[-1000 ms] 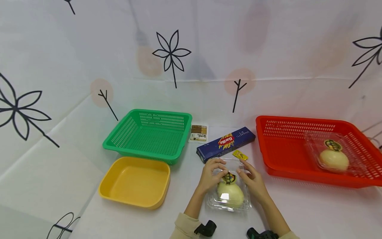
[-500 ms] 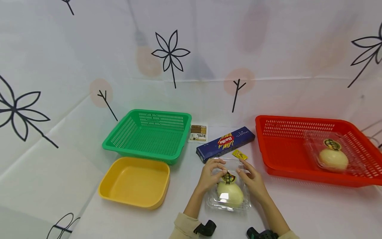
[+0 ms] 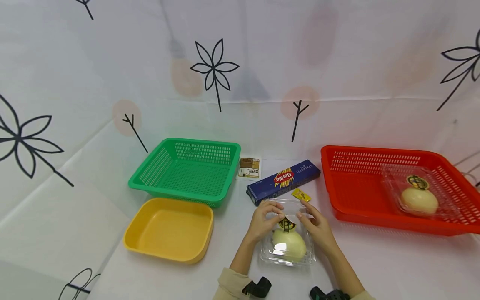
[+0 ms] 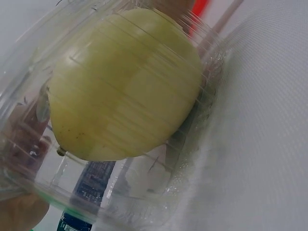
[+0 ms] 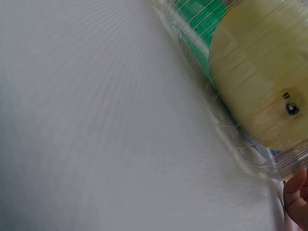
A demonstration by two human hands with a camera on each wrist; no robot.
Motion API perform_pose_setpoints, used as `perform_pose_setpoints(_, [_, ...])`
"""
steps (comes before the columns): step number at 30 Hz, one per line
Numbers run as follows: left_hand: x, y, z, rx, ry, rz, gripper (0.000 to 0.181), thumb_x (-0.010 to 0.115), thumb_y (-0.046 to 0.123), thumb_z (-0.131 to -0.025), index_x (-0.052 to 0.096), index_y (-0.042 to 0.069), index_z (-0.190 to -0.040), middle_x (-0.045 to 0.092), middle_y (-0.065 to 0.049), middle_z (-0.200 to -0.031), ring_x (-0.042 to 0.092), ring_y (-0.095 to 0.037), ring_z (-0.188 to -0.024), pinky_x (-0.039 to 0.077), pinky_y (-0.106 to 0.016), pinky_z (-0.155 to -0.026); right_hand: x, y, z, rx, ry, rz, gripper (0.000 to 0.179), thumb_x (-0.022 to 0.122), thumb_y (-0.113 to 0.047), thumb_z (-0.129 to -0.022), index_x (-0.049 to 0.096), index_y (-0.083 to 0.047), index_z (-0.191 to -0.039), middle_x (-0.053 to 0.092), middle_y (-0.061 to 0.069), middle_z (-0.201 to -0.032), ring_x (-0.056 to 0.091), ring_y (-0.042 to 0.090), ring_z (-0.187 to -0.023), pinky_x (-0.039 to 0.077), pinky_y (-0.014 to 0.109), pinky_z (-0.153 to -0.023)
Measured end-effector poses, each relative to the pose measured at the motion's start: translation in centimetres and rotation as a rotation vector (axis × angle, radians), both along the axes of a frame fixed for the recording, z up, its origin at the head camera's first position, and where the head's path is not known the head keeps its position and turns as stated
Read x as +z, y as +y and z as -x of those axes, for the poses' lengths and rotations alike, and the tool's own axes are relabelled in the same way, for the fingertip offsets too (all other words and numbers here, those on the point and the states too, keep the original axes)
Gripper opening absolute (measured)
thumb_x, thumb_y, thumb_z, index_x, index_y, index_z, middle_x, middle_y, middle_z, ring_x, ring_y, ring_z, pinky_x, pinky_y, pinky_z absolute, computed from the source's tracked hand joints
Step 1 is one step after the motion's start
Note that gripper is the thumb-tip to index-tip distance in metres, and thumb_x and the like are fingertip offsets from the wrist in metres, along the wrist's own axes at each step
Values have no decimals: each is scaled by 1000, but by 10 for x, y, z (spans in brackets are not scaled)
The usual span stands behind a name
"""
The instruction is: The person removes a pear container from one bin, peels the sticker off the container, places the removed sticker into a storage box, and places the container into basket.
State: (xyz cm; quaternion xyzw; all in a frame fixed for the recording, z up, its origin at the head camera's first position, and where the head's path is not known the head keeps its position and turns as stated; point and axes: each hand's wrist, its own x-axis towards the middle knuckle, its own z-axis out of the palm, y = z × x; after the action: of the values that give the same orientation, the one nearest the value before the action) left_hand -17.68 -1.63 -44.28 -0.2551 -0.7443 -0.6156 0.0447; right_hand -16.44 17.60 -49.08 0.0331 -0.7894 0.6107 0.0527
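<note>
A clear plastic clamshell box (image 3: 267, 255) holds one pale yellow-green, melon-like fruit (image 3: 288, 246). A round black-and-yellow sticker (image 3: 286, 226) is on its lid. My left hand (image 3: 262, 223) grips the box's far left part, thumb at the sticker's upper edge; whether it pinches the sticker is unclear. My right hand (image 3: 318, 230) holds the far right side, fingers over the edge. In the left wrist view the fruit (image 4: 125, 86) shows through ribbed plastic, with fingers blurred behind it. The right wrist view shows the fruit's dark-spotted end (image 5: 269, 82) and curled fingers (image 5: 297, 197) at a corner.
A blue Barilla spaghetti box (image 3: 283, 182), a small yellow packet (image 3: 301, 194) and a printed card (image 3: 249, 168) lie beyond. Left stand a green basket (image 3: 183, 191) and yellow tub (image 3: 168, 254). The red basket (image 3: 356, 212) at right holds another boxed fruit (image 3: 419, 200).
The sticker's upper edge looks slightly more bent beside the left thumb. Both hands and the clamshell box otherwise stay nearly in place.
</note>
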Motion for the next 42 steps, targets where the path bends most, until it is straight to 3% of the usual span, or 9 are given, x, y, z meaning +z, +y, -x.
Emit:
perform_pose_setpoints(3, [0, 0, 1, -9, -16, -21, 8, 64, -8, -80, 63, -16, -81, 63, -28, -96, 53, -41, -103, 18, -50, -112, 0, 0, 0, -2, 10, 2, 49, 58, -15, -93, 43, -4, -139, 53, 24, -119, 60, 25, -84, 48, 23, -68])
perform_pose_setpoints(8, [0, -2, 2, -13, -35, -16, 9, 64, -5, -79, 64, -14, -81, 64, -28, -90, 54, -40, -101, 17, -51, -112, -1, 0, 0, -3, 11, 2, 49, 58, -15, -93, 43, -4, -138, 53, 24, -119, 59, 23, -83, 48, 23, -67])
perform_pose_setpoints(19, [0, -3, 1, -8, -64, -29, 9, 64, -8, -78, 63, -16, -82, 63, -30, -89, 51, -41, -99, 33, -29, -100, -2, 0, 1, -5, 11, 9, 48, 58, -14, -93, 44, -4, -138, 53, 24, -118, 60, 25, -83, 48, 23, -67])
perform_pose_setpoints(26, [0, -2, 0, 13, -20, -36, 7, 65, -8, -76, 64, -14, -79, 62, -27, -86, 53, -36, -95, 38, -26, -93, 0, 0, 0, -6, -7, 7, 49, 58, -16, -93, 43, -5, -139, 52, 24, -120, 59, 25, -84, 47, 22, -67])
perform_pose_setpoints(38, [0, -3, 0, -18, -36, -37, 8, 63, -8, -79, 62, -16, -81, 61, -30, -87, 51, -40, -96, 36, -28, -97, 0, -1, 0, -14, -28, 0, 49, 57, -18, -94, 43, -6, -139, 52, 24, -121, 59, 27, -86, 48, 22, -70])
perform_pose_setpoints(42, [0, -4, 1, -14, -30, -34, 9, 64, -6, -80, 62, -15, -81, 62, -28, -86, 53, -35, -94, 38, -27, -93, 0, -1, 0, -15, -25, -3, 49, 57, -18, -94, 43, -6, -139, 52, 24, -121, 59, 27, -87, 48, 22, -70])
